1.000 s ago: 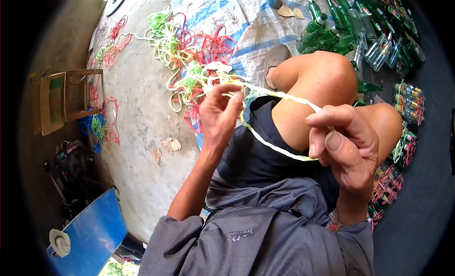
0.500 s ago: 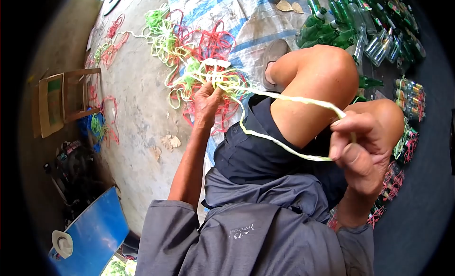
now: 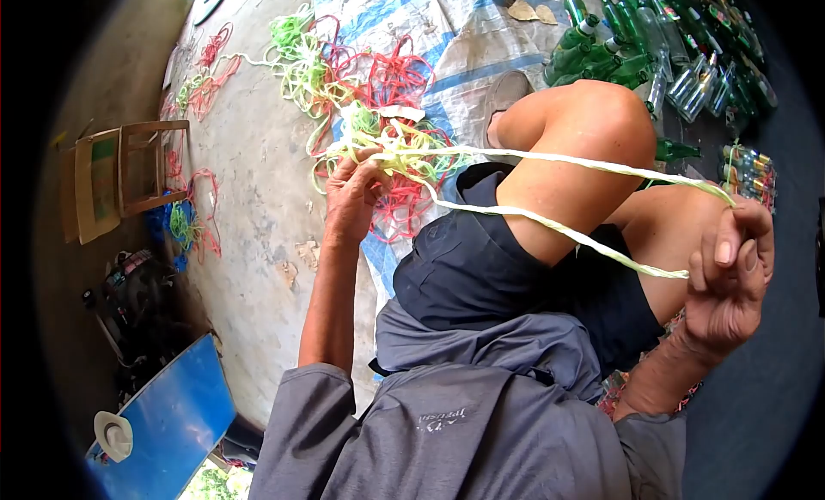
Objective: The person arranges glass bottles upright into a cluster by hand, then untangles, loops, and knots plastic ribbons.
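Note:
A pale yellow plastic strap [image 3: 550,228] runs in two strands from a tangled heap of green, red and yellow straps [image 3: 369,113] across my bent knees. My right hand [image 3: 730,272] is closed on the strap's looped end, far out to the right beside my knee. My left hand [image 3: 352,195] grips the same strap where it leaves the heap, on the concrete floor [image 3: 249,182]. The strands are stretched nearly straight between both hands.
A white and blue woven sack [image 3: 455,45] lies under the heap. Several green and clear glass bottles [image 3: 653,53] crowd the upper right, some tied with straps [image 3: 743,178]. A small wooden stool [image 3: 129,173] stands at left, a blue board [image 3: 172,423] at lower left.
My right hand has pulled the strap further out to the right, drawing the slack loop taut. My left hand dropped from chest height down to the heap and stays there.

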Motion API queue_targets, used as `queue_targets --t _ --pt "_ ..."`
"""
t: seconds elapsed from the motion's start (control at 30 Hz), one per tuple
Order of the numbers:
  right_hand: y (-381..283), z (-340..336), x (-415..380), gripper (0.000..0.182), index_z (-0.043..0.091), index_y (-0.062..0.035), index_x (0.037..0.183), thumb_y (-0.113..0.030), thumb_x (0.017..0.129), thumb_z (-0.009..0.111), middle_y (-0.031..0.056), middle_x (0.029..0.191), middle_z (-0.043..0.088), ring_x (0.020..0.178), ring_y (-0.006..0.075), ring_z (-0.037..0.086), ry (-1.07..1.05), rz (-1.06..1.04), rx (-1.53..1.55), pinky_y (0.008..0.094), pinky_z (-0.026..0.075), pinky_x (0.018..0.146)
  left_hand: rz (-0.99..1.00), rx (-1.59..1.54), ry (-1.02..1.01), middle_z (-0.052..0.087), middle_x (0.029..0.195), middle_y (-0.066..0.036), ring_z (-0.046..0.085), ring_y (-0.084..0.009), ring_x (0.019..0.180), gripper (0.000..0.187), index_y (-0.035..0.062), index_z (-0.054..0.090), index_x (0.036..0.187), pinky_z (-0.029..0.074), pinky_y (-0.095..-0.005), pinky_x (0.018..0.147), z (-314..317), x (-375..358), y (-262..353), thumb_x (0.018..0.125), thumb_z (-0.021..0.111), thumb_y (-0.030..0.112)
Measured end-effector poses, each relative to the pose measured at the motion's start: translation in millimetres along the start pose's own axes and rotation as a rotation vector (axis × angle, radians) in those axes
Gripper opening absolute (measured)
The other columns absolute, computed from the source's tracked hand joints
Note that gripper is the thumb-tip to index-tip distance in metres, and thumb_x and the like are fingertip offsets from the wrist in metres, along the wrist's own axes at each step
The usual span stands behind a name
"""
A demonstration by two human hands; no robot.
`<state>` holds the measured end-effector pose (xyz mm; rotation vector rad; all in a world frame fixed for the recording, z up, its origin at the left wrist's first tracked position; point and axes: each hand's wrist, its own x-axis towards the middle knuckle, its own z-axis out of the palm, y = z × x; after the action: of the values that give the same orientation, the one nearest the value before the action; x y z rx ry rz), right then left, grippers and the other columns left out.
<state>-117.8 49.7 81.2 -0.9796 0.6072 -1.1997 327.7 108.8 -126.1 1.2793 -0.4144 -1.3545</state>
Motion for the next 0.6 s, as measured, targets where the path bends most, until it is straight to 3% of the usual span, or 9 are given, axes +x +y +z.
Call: queue_targets --t 0.2,0.3,0.5,0.6 --pt "-13 -23 -11 0.04 0.045 0.01 0.142 -0.012 0.109 0.052 0.0072 0.097 0.054 0.057 0.0023 0.03 0.093 -0.031 -0.027 0.0193 0.026 0.047 0.026 -0.128 -0.014 0.072 0.105 -0.008 0.061 -0.0109 0.076 0.024 0.0035 0.066 0.125 0.052 -0.0276 0.068 4 -7 11 0.104 0.057 0.008" --pt "-18 -32 -14 0.04 0.045 0.0092 0.142 -0.013 0.11 0.052 0.0065 0.098 0.053 0.057 0.0029 0.029 0.12 -0.06 -0.031 0.0199 0.027 0.047 0.039 -0.173 0.016 0.073 0.112 -0.01 0.063 -0.0103 0.076 0.021 0.0002 0.068 0.121 0.053 -0.0255 0.067 12 -13 25 0.104 0.057 0.006" --pt "-26 -45 -19 0.039 0.045 0.0087 0.143 -0.011 0.11 0.051 0.0069 0.099 0.052 0.061 0.0049 0.031 0.136 -0.106 -0.003 0.021 0.029 0.048 0.08 -0.168 -0.023 0.071 0.117 -0.009 0.054 -0.0086 0.071 0.023 0.0031 0.066 0.125 0.047 -0.0266 0.064 2 -16 52 0.105 0.057 0.012" --pt "-31 -52 -20 0.039 0.045 0.0089 0.144 -0.011 0.11 0.05 0.0067 0.1 0.052 0.061 0.0054 0.031 0.161 -0.129 0.007 0.0214 0.029 0.048 0.11 -0.313 0.012 0.07 0.11 -0.007 0.052 -0.0098 0.071 0.025 0.003 0.064 0.126 0.044 -0.0256 0.067 3 -21 64 0.107 0.054 0.014"
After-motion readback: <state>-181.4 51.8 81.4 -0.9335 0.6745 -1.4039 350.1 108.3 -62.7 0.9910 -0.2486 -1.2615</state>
